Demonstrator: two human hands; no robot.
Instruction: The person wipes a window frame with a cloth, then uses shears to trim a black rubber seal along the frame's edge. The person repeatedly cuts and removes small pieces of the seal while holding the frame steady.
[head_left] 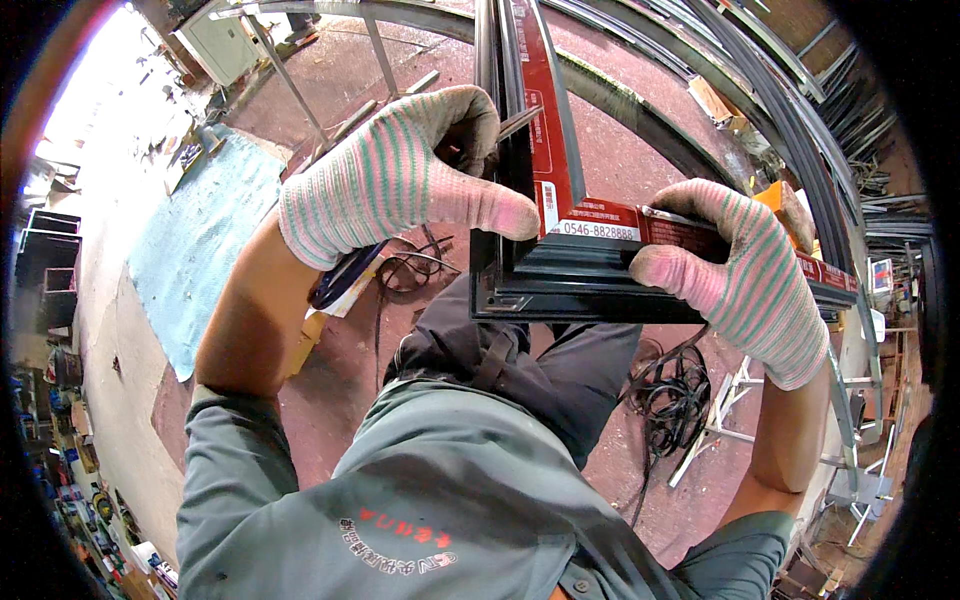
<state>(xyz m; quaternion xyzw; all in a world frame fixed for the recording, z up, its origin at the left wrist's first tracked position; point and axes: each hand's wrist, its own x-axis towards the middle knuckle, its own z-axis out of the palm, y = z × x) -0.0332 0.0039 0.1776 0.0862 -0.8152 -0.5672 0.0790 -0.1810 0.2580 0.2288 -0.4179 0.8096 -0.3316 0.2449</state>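
Note:
In front of me is the mitred corner of a black metal-profile frame [600, 285], faced with red printed protective film [545, 110]. One bar runs away from me, the other to the right. My left hand [385, 170], in a striped knitted glove, is closed with its fingers curled round a thin pointed metal tool [520, 121]; its kind cannot be made out. The left thumb rests by the white label [549, 207] at the corner. In a matching glove, my right hand [755, 270] grips the right-hand bar, thumb on the near face and fingers over the far side.
Coiled black cable [675, 395] lies on the reddish floor right of my legs. A light blue sheet [200, 250] covers ground at the left. Long metal profiles [790, 110] stretch along the far right. White metal stands [735, 410] are at the right; a pale cabinet [218, 45] stands far left.

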